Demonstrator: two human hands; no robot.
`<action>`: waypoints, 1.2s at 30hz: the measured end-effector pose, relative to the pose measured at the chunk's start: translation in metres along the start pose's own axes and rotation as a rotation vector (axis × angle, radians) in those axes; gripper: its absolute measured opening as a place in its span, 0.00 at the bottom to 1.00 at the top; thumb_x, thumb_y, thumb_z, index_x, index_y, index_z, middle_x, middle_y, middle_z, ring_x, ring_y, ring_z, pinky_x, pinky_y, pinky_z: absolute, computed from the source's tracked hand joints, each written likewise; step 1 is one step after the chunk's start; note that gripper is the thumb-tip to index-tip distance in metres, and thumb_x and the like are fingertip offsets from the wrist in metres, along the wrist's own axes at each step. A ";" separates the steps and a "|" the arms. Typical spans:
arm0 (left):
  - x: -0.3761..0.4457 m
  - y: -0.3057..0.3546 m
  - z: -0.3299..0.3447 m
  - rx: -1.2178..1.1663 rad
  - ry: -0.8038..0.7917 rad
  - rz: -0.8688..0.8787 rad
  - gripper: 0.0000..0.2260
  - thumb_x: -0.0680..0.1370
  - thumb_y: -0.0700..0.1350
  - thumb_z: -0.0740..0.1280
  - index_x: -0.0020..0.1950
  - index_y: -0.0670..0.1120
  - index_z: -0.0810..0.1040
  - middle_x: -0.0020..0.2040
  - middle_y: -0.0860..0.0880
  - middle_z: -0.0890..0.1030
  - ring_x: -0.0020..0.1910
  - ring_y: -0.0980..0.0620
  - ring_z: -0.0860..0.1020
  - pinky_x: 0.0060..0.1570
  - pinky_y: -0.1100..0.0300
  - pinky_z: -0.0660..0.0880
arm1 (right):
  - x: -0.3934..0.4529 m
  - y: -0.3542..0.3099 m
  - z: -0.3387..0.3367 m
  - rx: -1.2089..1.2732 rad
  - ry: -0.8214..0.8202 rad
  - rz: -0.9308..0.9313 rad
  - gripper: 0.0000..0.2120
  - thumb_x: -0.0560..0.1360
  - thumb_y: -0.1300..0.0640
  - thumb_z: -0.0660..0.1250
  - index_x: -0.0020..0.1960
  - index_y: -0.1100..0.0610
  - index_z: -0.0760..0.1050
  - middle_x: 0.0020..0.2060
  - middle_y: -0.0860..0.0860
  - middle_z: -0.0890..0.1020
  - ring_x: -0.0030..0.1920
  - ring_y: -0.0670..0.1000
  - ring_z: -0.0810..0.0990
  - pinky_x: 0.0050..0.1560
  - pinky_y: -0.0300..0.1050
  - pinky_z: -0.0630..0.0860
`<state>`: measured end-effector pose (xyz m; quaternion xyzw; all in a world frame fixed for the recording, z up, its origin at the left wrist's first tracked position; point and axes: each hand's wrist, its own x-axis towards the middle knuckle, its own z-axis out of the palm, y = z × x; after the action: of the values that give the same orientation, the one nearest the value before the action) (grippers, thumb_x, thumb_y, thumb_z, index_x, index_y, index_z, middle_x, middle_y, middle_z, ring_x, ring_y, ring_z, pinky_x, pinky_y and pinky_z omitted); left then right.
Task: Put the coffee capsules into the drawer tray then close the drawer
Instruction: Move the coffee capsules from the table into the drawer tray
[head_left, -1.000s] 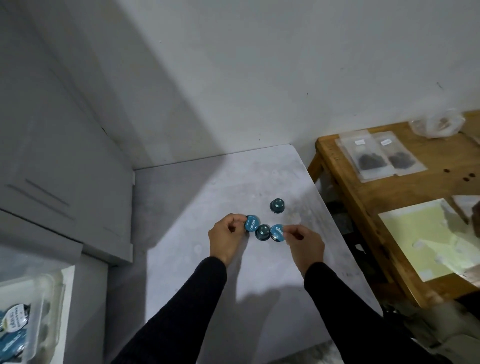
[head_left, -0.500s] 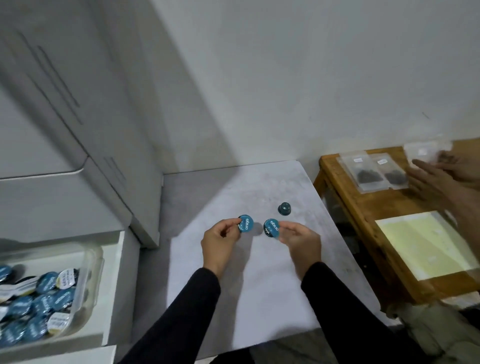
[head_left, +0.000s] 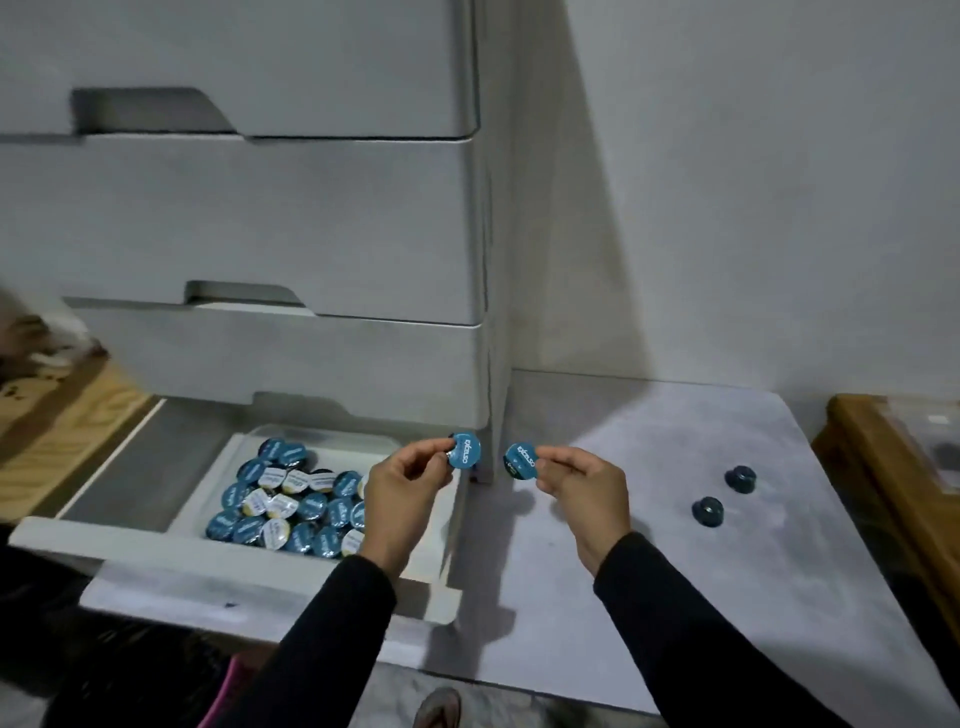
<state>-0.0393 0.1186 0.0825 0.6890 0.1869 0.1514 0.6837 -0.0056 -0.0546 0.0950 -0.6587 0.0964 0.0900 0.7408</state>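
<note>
My left hand pinches a blue-lidded coffee capsule above the right end of the open bottom drawer. My right hand pinches a second blue capsule just right of the cabinet corner, over the grey table. Inside the drawer a clear tray holds several blue and white capsules. Two dark capsules, one nearer and one farther, sit on the table to the right.
A grey drawer cabinet with closed upper drawers stands behind the open one. A wooden bench borders the table on the right. A wooden surface lies at the far left. A shoe shows below the table's edge.
Both hands have lifted their capsules off the table and carried them left toward the drawer. The view has swung left, bringing the cabinet and open drawer into sight.
</note>
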 end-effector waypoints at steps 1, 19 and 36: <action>0.004 0.001 -0.016 0.001 0.025 -0.006 0.10 0.75 0.35 0.66 0.46 0.49 0.83 0.42 0.50 0.85 0.38 0.57 0.80 0.41 0.67 0.77 | -0.001 0.002 0.014 -0.016 -0.027 0.006 0.08 0.72 0.67 0.66 0.45 0.57 0.81 0.40 0.53 0.83 0.39 0.49 0.80 0.38 0.31 0.77; 0.170 -0.028 -0.215 0.378 -0.314 -0.177 0.11 0.75 0.34 0.66 0.41 0.49 0.82 0.36 0.51 0.83 0.29 0.61 0.79 0.33 0.68 0.77 | 0.038 0.071 0.242 -0.396 0.045 0.166 0.06 0.69 0.52 0.70 0.36 0.42 0.82 0.33 0.42 0.85 0.41 0.46 0.82 0.50 0.49 0.80; 0.199 -0.046 -0.212 0.712 -0.535 -0.214 0.07 0.79 0.45 0.63 0.51 0.54 0.80 0.50 0.51 0.83 0.47 0.51 0.82 0.46 0.60 0.80 | 0.070 0.089 0.281 -0.696 0.107 0.138 0.14 0.72 0.60 0.68 0.31 0.46 0.77 0.37 0.48 0.83 0.43 0.50 0.82 0.53 0.46 0.78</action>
<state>0.0361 0.3983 0.0316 0.8728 0.1144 -0.1766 0.4404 0.0458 0.2355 0.0233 -0.8671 0.1429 0.1329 0.4583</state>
